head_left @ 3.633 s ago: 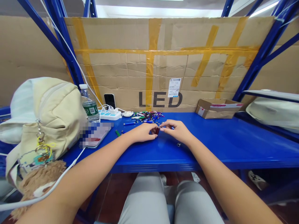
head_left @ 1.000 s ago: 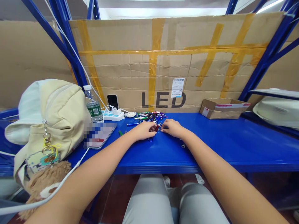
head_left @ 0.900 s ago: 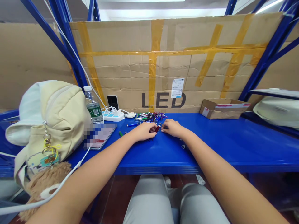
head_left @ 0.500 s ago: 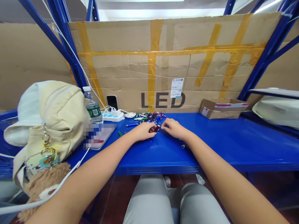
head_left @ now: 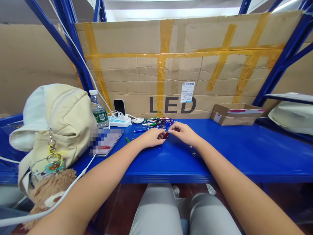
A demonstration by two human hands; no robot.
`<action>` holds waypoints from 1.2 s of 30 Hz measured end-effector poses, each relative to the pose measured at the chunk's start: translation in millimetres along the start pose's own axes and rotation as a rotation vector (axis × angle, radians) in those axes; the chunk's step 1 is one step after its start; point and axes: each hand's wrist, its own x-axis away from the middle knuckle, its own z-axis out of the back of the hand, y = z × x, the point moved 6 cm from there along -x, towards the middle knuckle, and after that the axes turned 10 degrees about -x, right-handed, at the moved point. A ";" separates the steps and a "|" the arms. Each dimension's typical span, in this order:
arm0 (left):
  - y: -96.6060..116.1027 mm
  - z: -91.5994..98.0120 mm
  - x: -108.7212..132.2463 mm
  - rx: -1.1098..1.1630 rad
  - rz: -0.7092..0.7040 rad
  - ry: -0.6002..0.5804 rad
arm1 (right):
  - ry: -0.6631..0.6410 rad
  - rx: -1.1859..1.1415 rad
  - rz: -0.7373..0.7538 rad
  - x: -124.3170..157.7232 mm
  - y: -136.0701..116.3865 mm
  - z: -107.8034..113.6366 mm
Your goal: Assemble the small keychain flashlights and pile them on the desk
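Left hand (head_left: 152, 137) gripping slim red cylinder (head_left: 166, 135), right hand (head_left: 184, 132) at its tip, grip unclear; glossy blue tabletop (head_left: 239, 147)

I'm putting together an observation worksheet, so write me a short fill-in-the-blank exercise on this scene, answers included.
1. The left hand holds a small ____ cylinder.
2. The black letters on the cardboard sheet spell ____.
3. The plastic bottle has a ____ cap.
4. The open cardboard box stands to the ____ of the black letters.

Missing words: red; LED; white; right.
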 end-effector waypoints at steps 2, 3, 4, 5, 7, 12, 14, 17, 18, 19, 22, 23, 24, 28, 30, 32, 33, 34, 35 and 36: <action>-1.8 -0.6 -0.2 0.002 0.007 0.000 | 0.001 -0.007 0.004 0.3 0.0 1.0; -2.7 -1.0 -0.4 0.002 0.008 0.001 | 0.002 -0.011 0.007 0.4 0.2 1.4; -3.6 -1.3 -0.6 0.001 0.009 0.003 | 0.001 -0.015 0.009 0.5 0.5 1.7; -4.4 -1.7 -0.8 0.000 0.010 0.004 | 0.002 -0.016 0.008 0.4 1.3 1.9; -5.4 -2.4 -1.2 0.001 0.010 0.006 | 0.015 -0.010 -0.010 -0.2 5.2 2.9; -4.8 -2.3 -1.1 0.017 0.019 0.001 | 0.044 0.240 -0.008 -3.1 21.0 5.0; -3.9 -1.3 -0.6 0.011 0.024 -0.002 | -0.036 0.450 0.001 -3.5 27.5 -0.6; -3.1 0.5 0.0 -0.005 0.026 0.002 | -0.149 0.677 -0.011 -1.9 32.3 -8.9; -3.1 1.0 0.1 -0.007 0.025 0.004 | -0.169 0.716 -0.008 -1.2 31.3 -10.6; -3.2 1.1 0.1 -0.008 0.023 0.006 | -0.180 0.737 -0.003 -0.5 29.3 -11.6; -4.2 0.5 0.0 -0.009 0.016 0.007 | -0.173 0.735 -0.006 0.8 23.5 -10.6; -4.6 0.0 -0.1 -0.010 0.014 0.005 | -0.165 0.723 -0.013 1.0 22.6 -9.6; -4.9 -0.5 -0.3 -0.010 0.011 0.004 | -0.156 0.710 -0.021 1.1 22.5 -8.6; -5.8 -1.5 -0.8 -0.011 0.009 -0.003 | -0.148 0.671 -0.058 0.8 27.5 -8.0; -5.7 -1.2 -0.8 -0.016 0.010 -0.007 | -0.144 0.649 -0.070 0.2 30.7 -8.4; -5.0 -0.6 -0.8 -0.025 0.008 -0.009 | -0.126 0.604 -0.073 -0.3 32.5 -7.1; -4.7 -0.1 -0.7 -0.029 0.008 -0.007 | -0.104 0.563 -0.062 -0.6 32.0 -5.3; -4.4 0.4 -0.7 -0.032 0.007 -0.005 | -0.070 0.506 -0.038 -0.8 30.0 -2.5; -4.3 0.7 -0.7 -0.034 0.007 -0.002 | -0.025 0.435 -0.002 -0.8 26.6 1.1; -4.3 0.9 -0.7 -0.036 0.008 -0.001 | 0.027 0.352 0.038 -0.4 22.4 5.3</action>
